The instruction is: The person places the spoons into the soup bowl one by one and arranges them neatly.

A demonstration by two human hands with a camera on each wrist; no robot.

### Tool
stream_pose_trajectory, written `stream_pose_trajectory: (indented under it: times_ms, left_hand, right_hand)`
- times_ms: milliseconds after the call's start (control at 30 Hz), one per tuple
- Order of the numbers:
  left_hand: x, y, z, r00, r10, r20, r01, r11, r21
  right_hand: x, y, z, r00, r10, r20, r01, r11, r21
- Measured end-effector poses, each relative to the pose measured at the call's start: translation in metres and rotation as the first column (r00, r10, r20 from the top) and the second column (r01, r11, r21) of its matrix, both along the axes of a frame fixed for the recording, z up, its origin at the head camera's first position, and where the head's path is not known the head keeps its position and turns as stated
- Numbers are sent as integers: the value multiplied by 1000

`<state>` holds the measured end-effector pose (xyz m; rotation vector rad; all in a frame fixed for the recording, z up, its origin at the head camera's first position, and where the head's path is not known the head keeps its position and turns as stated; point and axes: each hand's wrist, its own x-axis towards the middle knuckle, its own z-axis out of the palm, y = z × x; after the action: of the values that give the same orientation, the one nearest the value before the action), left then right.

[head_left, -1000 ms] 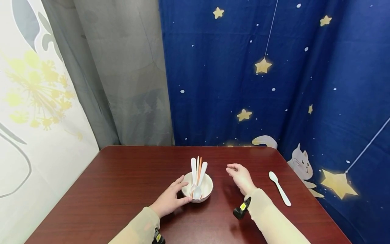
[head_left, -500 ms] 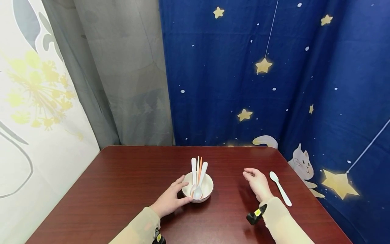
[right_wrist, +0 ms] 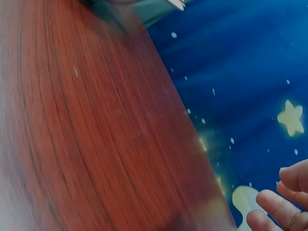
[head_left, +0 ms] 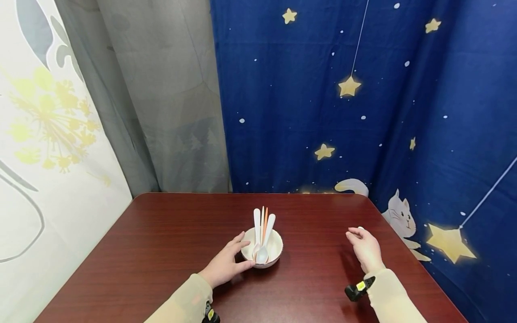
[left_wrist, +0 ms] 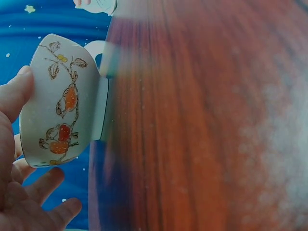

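Observation:
In the head view a white bowl (head_left: 276, 246) stands on the table with two white spoons (head_left: 269, 226) and slim pale and orange handles (head_left: 265, 220) leaning in it. My left hand (head_left: 223, 265) holds the bowl at its left side, thumb at the front rim and a finger over the edge. The left wrist view shows the bowl's outside (left_wrist: 67, 106), printed with orange birds and twigs; the outer fingers (left_wrist: 48, 185) spread free of it. My right hand (head_left: 365, 250), fingers loosely bent and holding nothing, covers most of a third white spoon, whose bowl end (head_left: 361, 228) peeks out beyond it.
The dark red wooden table (head_left: 181, 233) has its right edge close beyond my right hand. Behind it hang a grey curtain (head_left: 173, 112) and a blue star-patterned curtain (head_left: 291, 98); a white printed cloth (head_left: 60, 202) hangs at the left.
My right hand has moved right from beside the bowl to over the lone spoon, now largely hidden beneath it. My left hand and the bowl have stayed in place.

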<state>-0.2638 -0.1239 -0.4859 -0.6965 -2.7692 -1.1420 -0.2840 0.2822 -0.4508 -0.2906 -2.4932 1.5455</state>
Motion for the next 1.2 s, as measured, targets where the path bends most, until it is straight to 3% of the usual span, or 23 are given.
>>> stream_pose_trajectory:
  times_ms: [133, 400, 900, 1200]
  left_hand:
    - [0, 0, 0, 1000, 0, 13, 0, 1000, -2]
    - [0, 0, 1, 1000, -1, 26, 1, 1000, 2]
    - [0, 0, 1, 1000, 3, 25, -3, 1000, 4]
    - [0, 0, 2, 1000, 3, 24, -3, 1000, -1]
  right_hand:
    - [5, 13, -2, 999, -41, 17, 42, 999, -22]
    - [15, 36, -7, 988, -156, 23, 154, 987, 47]
    - [22, 55, -21, 965, -255, 65, 250, 966, 69]
    - [22, 58, -30, 949, -285, 133, 274, 957, 92]
